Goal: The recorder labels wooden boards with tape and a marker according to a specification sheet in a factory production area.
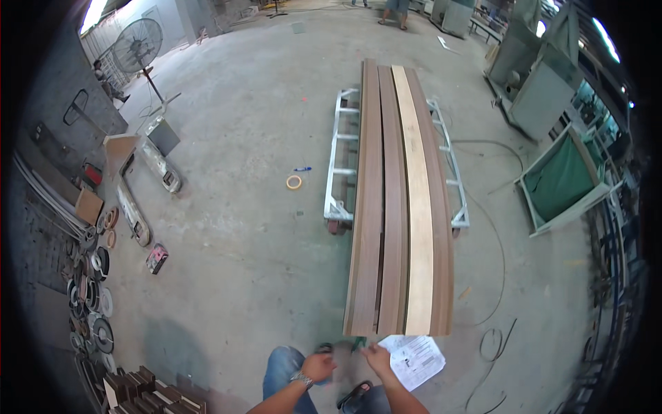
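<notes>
My left hand (318, 366), with a band on its wrist, is closed above my left knee; whatever its curled fingers hold is too small to tell. Just past the near end of the boards, my right hand (376, 358) is closed, its fingertips close to a small dark green thing (358, 343). Printed paper sheets (417, 362) spread out directly to the right of this hand; whether it grips them cannot be made out. Long brown boards (369, 207) lie side by side in front of me, with one pale wooden strip (418, 207) among them.
The boards rest on a white metal trolley (339, 155). A tape roll (294, 182) and blue pen (302, 169) lie on the floor left of it. Cable (502, 255) loops along the right. Rolls of edging (102, 334) and a pallet jack (131, 207) are at left.
</notes>
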`<state>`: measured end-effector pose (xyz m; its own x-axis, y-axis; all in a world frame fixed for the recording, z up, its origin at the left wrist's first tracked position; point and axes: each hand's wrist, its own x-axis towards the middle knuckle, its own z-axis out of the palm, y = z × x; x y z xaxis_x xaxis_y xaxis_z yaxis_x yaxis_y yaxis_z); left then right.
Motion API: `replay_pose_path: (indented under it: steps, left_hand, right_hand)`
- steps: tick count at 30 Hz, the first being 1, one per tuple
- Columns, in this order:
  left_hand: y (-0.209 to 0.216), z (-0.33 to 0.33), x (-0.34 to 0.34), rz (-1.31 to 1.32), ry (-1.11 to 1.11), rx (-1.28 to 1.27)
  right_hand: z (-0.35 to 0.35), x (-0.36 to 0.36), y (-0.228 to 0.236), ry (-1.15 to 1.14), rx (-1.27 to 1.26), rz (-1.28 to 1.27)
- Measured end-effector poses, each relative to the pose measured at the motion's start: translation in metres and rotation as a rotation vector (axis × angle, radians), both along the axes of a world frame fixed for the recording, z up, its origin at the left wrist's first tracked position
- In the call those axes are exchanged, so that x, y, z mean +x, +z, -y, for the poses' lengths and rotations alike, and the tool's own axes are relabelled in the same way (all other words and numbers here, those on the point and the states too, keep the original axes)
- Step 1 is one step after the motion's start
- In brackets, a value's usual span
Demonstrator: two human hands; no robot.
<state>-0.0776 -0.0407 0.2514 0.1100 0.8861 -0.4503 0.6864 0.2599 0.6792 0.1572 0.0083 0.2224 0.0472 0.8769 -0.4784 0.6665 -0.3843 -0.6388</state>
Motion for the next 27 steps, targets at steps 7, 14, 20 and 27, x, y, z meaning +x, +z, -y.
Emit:
replay_pose_path:
  steps: [7, 14, 20, 27]
  left_hand:
    - [0.032, -0.013, -0.146, 0.141, 0.314, -0.153]
    - [0.068, -0.199, -0.358, -0.022, 0.272, -0.119]
    - [0.127, -0.412, -0.537, 0.094, 0.598, -0.021]
    - [0.149, -0.584, -0.654, 0.254, 0.916, -0.117]
  right_hand:
    - [-0.046, -0.074, 0.081, 0.139, -0.457, -0.063]
    - [-0.199, -0.151, 0.134, -0.327, -0.469, -0.139]
    - [-0.341, -0.258, 0.178, -0.398, -0.390, -0.251]
    - [-0.526, -0.384, 0.100, -0.283, -0.701, -0.137]
